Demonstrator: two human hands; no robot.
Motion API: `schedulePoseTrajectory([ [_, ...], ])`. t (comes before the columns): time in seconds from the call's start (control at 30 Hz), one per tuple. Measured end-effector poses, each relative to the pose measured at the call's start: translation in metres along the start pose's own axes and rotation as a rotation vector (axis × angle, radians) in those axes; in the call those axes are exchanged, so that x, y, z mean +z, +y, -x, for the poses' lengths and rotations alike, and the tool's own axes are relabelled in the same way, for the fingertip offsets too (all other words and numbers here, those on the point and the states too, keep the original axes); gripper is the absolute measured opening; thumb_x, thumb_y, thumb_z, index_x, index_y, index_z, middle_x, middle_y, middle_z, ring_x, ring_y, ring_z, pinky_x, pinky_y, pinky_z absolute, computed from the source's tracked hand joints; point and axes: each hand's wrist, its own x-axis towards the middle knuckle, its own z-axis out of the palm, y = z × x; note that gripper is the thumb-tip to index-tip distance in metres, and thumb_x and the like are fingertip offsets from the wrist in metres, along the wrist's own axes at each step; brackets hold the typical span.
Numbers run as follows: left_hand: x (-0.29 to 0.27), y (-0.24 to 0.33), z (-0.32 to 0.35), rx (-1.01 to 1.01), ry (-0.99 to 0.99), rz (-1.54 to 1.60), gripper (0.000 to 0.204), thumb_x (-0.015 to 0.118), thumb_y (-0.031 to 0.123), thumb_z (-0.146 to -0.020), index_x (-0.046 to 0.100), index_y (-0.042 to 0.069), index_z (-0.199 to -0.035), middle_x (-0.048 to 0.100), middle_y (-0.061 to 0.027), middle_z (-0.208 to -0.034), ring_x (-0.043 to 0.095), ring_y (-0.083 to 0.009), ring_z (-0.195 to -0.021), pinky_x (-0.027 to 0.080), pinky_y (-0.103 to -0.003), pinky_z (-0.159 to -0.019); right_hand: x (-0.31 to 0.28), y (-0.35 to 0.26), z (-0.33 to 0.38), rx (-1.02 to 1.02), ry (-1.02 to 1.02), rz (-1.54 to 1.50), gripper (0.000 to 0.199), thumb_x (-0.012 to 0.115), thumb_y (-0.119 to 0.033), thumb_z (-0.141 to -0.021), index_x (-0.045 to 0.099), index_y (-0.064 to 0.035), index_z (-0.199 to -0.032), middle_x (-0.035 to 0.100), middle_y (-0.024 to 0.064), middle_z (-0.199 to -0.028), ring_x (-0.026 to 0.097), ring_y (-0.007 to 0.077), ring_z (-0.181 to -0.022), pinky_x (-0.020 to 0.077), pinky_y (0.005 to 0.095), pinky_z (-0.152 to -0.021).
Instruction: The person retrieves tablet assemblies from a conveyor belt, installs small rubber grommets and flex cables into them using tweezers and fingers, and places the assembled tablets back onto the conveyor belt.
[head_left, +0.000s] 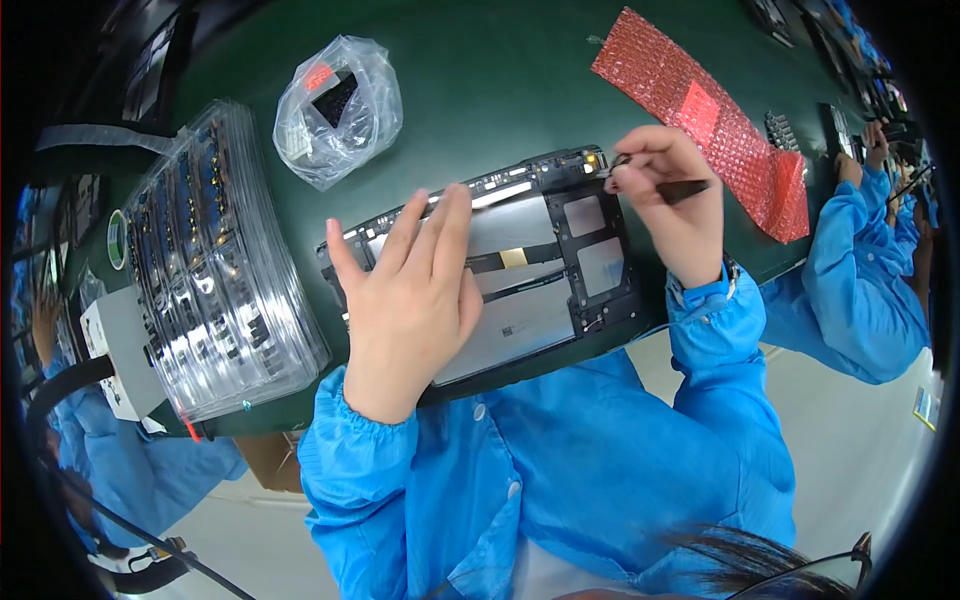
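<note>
An opened tablet-like device [520,335] lies on the green table before me, its silver battery plates and black frame showing. My left hand [408,295] rests on its left part, fingers spread toward the far edge, where a narrow circuit board runs. At the far right corner, my right hand [672,215] pinches dark tweezers [683,190]. Their tip is close to a small gold-coloured part on that corner; whether it touches cannot be made out. A fine blue cord trails from the right wrist.
On the left stand stacked clear plastic trays [215,270] of small circuit boards. A clear plastic bag [338,112] lies beyond the device. Red bubble wrap [700,120] stretches along the right. Co-workers in blue sleeves [865,270] sit at both sides.
</note>
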Motion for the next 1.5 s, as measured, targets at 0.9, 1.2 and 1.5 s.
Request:
schedulePoseTrajectory([
  [0.9,0.000,0.017,-0.006,0.017,-0.036,-0.165,0.036,0.062,0.024,-0.074,0.057,0.028,-0.109,0.049,0.0001,-0.122,0.044,-0.0180,-0.114,0.014,-0.065,-0.096,0.002,0.016,0.006,-0.476,0.077,0.848,0.032,0.063,-0.003,-0.062,0.059,-0.0041,-0.094,0.056,0.0044,-0.068,0.056,0.0203,-0.065,0.0417,0.0326,-0.062],
  [1.2,-0.006,0.042,-0.015,-0.058,-0.009,-0.110,0.040,0.061,0.040,-0.075,0.056,0.030,-0.113,0.049,-0.0126,-0.116,0.040,-0.0312,-0.116,0.017,-0.064,-0.095,-0.003,0.004,0.004,-0.412,0.173,0.765,0.064,0.074,-0.007,-0.064,0.047,-0.0063,-0.123,0.053,0.0082,-0.074,0.054,0.0223,-0.064,0.0427,0.0312,-0.059],
  [1.5,-0.027,0.041,0.044,0.007,0.099,0.130,0.040,0.062,0.036,-0.074,0.058,0.019,-0.110,0.041,-0.0196,-0.127,0.035,-0.0385,-0.119,0.023,-0.060,-0.095,0.015,-0.016,-0.020,-0.640,-0.033,0.629,0.064,0.062,-0.003,-0.066,0.045,-0.0185,-0.126,0.056,0.0048,-0.100,0.055,0.0238,-0.063,0.0446,0.0318,-0.054],
])
